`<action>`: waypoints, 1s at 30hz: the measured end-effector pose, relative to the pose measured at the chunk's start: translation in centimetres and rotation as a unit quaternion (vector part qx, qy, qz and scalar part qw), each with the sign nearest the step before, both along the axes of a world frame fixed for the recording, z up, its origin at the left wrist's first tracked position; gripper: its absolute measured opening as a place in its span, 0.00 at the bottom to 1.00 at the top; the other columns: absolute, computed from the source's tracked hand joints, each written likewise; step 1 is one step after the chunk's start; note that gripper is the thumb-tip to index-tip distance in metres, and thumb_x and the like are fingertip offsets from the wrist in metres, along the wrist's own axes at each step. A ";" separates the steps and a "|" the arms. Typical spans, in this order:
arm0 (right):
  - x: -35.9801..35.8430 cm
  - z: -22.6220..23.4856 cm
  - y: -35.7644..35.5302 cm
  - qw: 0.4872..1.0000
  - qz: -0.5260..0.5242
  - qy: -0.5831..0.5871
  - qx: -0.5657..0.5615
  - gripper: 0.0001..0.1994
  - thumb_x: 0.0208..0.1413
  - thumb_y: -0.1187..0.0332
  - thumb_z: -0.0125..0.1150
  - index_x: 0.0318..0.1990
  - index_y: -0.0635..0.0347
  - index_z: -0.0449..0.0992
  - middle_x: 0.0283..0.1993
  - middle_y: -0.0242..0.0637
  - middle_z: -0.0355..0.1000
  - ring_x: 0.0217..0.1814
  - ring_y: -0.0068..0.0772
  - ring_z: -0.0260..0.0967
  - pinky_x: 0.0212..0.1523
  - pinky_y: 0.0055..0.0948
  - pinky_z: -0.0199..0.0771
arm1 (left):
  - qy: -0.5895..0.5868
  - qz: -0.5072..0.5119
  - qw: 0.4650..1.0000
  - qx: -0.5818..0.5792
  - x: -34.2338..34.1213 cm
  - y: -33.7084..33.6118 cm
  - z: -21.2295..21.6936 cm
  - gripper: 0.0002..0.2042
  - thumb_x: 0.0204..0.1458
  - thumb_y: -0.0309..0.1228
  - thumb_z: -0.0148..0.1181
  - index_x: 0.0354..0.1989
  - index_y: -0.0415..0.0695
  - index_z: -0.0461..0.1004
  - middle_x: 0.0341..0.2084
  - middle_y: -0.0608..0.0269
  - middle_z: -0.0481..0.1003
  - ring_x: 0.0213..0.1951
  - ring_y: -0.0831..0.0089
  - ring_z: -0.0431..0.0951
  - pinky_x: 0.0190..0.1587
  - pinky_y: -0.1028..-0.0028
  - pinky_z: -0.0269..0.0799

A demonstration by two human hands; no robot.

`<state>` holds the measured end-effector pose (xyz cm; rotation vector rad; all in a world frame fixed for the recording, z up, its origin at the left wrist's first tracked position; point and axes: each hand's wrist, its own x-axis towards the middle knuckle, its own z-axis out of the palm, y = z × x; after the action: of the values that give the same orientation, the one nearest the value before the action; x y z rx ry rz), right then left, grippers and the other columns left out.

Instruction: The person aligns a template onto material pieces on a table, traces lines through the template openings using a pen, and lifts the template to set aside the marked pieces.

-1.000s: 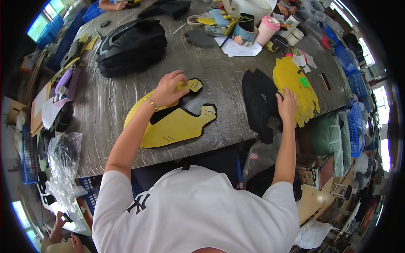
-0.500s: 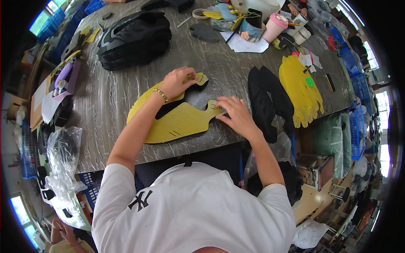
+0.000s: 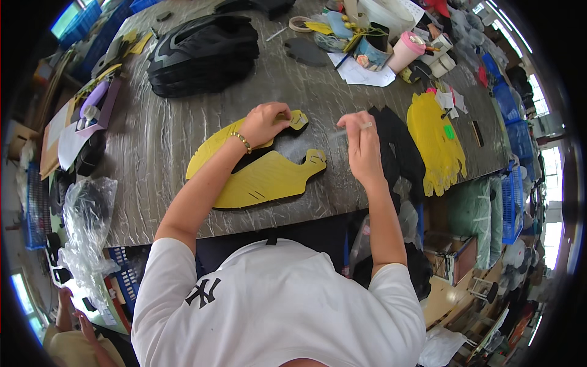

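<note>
A flat yellow template (image 3: 263, 180), curved like a horseshoe with small slots, lies on a black fabric piece whose edge shows around it. My left hand (image 3: 264, 124), wearing a bead bracelet, rests on the template's upper arm, fingers curled down and pressed together beside its slotted tip. To the right of the template my right hand (image 3: 362, 139) is raised above the table, closed in a pinch. A thin pale stick, like a pen, juts from its fingertips, blurred. Beneath and beyond that hand lie black cut pieces (image 3: 403, 144), partly hidden by it.
A stack of black shaped pieces (image 3: 205, 58) sits at the far left of the table (image 3: 153, 153). Yellow cut pieces (image 3: 431, 140) lie at the right. Farther back are a pink cup (image 3: 406, 50), papers (image 3: 367, 72) and a tape roll (image 3: 299, 24). A purple box (image 3: 101, 110) stands at the left edge.
My right hand has left the template's lower tip and moved up and right, toward the black pieces. My left hand stays on the upper arm. The view has shifted slightly.
</note>
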<state>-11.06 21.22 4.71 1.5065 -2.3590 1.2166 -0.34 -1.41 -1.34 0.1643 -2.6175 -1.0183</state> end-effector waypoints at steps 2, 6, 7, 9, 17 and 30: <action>0.3 0.7 -1.5 0.991 -0.009 -0.135 0.008 0.12 0.66 0.66 0.46 0.39 0.66 0.73 0.30 0.36 0.74 0.28 0.27 0.71 0.34 0.24 0.71 | 0.001 0.002 1.000 0.005 0.0 -0.1 -0.2 0.07 0.46 0.30 0.62 0.34 0.44 0.75 0.34 0.59 0.78 0.41 0.56 0.77 0.44 0.63 0.72; -0.1 -1.2 -5.4 0.979 0.026 -0.195 0.057 0.13 0.63 0.65 0.54 0.41 0.69 0.76 0.31 0.43 0.78 0.34 0.27 0.78 0.35 0.25 0.75 | 0.014 0.005 0.999 0.028 -0.1 0.0 -0.6 0.08 0.44 0.29 0.63 0.34 0.44 0.76 0.34 0.59 0.78 0.40 0.57 0.78 0.45 0.63 0.72; -0.2 -1.8 -6.1 0.979 0.028 -0.194 0.058 0.13 0.63 0.65 0.54 0.41 0.69 0.76 0.31 0.43 0.78 0.34 0.27 0.78 0.35 0.25 0.75 | 0.020 0.004 0.999 0.030 -0.1 0.0 -0.7 0.08 0.44 0.29 0.63 0.34 0.44 0.76 0.34 0.59 0.79 0.40 0.57 0.78 0.45 0.63 0.72; -0.5 -3.3 -7.0 0.984 0.021 -0.172 0.028 0.11 0.59 0.67 0.58 0.35 0.69 0.76 0.25 0.46 0.75 0.26 0.35 0.76 0.29 0.29 0.71 | 0.030 0.006 0.999 0.029 -0.2 0.0 -0.9 0.09 0.44 0.29 0.64 0.34 0.43 0.76 0.34 0.58 0.79 0.39 0.56 0.78 0.44 0.64 0.72; -0.5 -4.0 -7.5 0.992 0.028 -0.119 0.011 0.10 0.59 0.67 0.58 0.34 0.69 0.76 0.22 0.48 0.73 0.23 0.35 0.74 0.26 0.33 0.68 | 0.020 0.013 0.999 0.035 -0.1 -0.1 -1.1 0.09 0.43 0.30 0.63 0.33 0.44 0.76 0.34 0.59 0.79 0.40 0.57 0.78 0.45 0.63 0.72; -0.8 -3.8 -6.1 0.981 0.051 -0.181 0.054 0.12 0.61 0.66 0.56 0.38 0.70 0.76 0.29 0.43 0.78 0.32 0.28 0.78 0.33 0.25 0.76 | 0.021 0.015 0.999 0.037 -0.1 0.0 -1.1 0.08 0.43 0.30 0.63 0.33 0.44 0.77 0.34 0.58 0.79 0.40 0.57 0.78 0.44 0.63 0.73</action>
<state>-11.88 15.14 0.92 1.5692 -2.6377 1.5264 -0.44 -1.44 -2.41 0.1960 -2.5328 -1.0973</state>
